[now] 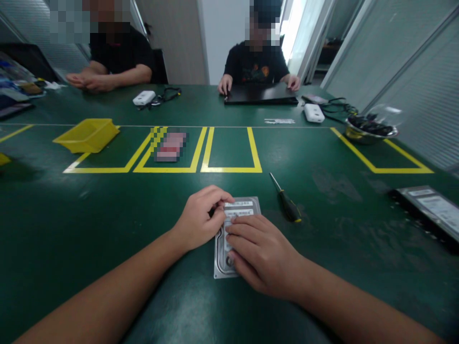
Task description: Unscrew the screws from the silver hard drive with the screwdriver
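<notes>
"How many hands (pixel 204 215) (pixel 267 251) on our side of the desk (pixel 186 310)?"
"Two: one left, one right."
"And metal drive casings (pixel 247 204) (pixel 432 205)?"
"Two, I count, and just one screwdriver (pixel 288 204)."
"White boxes (pixel 144 98) (pixel 313 113)?"
"Two as well, and one metal bowl (pixel 369 137)."
"Yellow trays?"
"One yellow tray (pixel 88 138) in full view."
"And people (pixel 122 48) (pixel 249 59) across from us?"
"Two of them."

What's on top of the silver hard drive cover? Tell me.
Barcode labels show on the silver hard drive cover. The right hand covers much of its middle, the left hand part of its left edge; anything beneath them is hidden.
</notes>
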The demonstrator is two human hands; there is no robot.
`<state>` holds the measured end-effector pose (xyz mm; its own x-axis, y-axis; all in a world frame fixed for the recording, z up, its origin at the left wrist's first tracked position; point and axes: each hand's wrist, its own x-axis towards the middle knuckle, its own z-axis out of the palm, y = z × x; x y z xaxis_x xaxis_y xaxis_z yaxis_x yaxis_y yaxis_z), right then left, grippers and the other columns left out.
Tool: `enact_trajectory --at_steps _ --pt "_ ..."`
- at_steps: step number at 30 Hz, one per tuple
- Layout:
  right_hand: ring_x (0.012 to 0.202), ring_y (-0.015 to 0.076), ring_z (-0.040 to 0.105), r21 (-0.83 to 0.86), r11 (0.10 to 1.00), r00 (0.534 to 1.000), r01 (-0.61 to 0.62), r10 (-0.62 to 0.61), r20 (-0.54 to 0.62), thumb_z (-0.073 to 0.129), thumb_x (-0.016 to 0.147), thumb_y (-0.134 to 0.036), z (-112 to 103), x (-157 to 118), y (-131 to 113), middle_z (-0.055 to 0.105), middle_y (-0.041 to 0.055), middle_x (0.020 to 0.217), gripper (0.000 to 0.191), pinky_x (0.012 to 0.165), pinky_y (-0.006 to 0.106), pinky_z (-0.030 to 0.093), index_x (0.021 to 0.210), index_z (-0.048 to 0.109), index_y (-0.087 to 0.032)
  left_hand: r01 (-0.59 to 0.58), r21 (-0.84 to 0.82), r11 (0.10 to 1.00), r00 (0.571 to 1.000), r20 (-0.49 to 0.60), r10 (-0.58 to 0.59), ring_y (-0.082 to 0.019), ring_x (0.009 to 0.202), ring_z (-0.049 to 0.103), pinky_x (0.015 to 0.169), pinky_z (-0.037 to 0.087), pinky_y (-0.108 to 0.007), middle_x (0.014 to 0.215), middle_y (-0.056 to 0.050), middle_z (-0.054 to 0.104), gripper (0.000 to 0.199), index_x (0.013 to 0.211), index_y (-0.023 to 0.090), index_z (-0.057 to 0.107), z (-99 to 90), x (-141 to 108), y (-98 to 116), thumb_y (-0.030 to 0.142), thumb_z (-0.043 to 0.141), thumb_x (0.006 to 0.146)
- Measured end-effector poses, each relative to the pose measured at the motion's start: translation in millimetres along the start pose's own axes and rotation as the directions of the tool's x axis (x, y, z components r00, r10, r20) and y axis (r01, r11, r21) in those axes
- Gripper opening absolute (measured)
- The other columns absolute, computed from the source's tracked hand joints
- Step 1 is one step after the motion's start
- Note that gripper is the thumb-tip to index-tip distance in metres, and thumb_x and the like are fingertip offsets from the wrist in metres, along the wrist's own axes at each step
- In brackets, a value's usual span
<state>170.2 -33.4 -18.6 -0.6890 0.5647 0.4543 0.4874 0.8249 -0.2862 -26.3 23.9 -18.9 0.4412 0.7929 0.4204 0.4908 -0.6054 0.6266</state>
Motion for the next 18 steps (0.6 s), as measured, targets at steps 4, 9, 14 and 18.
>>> enact_trajectory --at_steps 4,9,14,18 --pt "0.097 0.0205 0.059 -0.023 0.999 0.999 0.044 -0.045 -0.03 0.052 0.091 -0.022 -1.2 0.6 -1.2 0.068 0.0069 0.097 0.017 0.089 0.039 0.046 0.091 0.066 -0.012 -0.044 -0.002 0.999 0.997 0.057 0.044 -0.014 0.082 0.06 0.072 0.048 -0.027 0.095 -0.004 0.065 0.02 0.097 0.016 0.07 -5.4 2.8 -5.5 0.01 0.055 0.085" --pt "0.069 0.015 0.047 -0.092 0.992 0.994 0.09 -0.095 -0.045 0.053 0.089 -0.021 -5.6 -0.3 -4.8 0.058 0.0035 0.072 0.021 0.065 0.034 0.038 0.07 0.058 -0.015 -0.128 -0.004 0.992 0.984 0.127 0.128 -0.015 0.089 0.063 0.081 0.051 -0.03 0.099 -0.005 0.067 0.021 0.1 0.019 0.073 -10.7 4.9 -10.9 0.014 0.059 0.086" --pt "0.063 0.014 0.04 -0.121 0.985 0.991 0.122 -0.127 -0.035 0.052 0.089 -0.023 -6.4 -1.2 -8.8 0.053 0.0015 0.066 0.023 0.061 0.033 0.031 0.068 0.055 -0.017 -0.191 -0.001 0.982 0.965 0.184 0.188 -0.016 0.091 0.064 0.082 0.052 -0.031 0.099 -0.005 0.069 0.018 0.1 0.021 0.075 -14.7 5.2 -14.8 0.021 0.059 0.091" --pt "0.063 0.0138 0.04 -0.114 0.985 0.991 0.13 -0.133 -0.018 0.053 0.089 -0.024 -4.1 -1.6 -9.0 0.053 0.0013 0.067 0.022 0.063 0.033 0.032 0.068 0.054 -0.018 -0.214 0.018 0.977 0.958 0.198 0.206 -0.016 0.092 0.063 0.083 0.05 -0.032 0.1 -0.004 0.071 0.018 0.104 0.023 0.075 -13.9 5.3 -16.8 0.025 0.063 0.092"
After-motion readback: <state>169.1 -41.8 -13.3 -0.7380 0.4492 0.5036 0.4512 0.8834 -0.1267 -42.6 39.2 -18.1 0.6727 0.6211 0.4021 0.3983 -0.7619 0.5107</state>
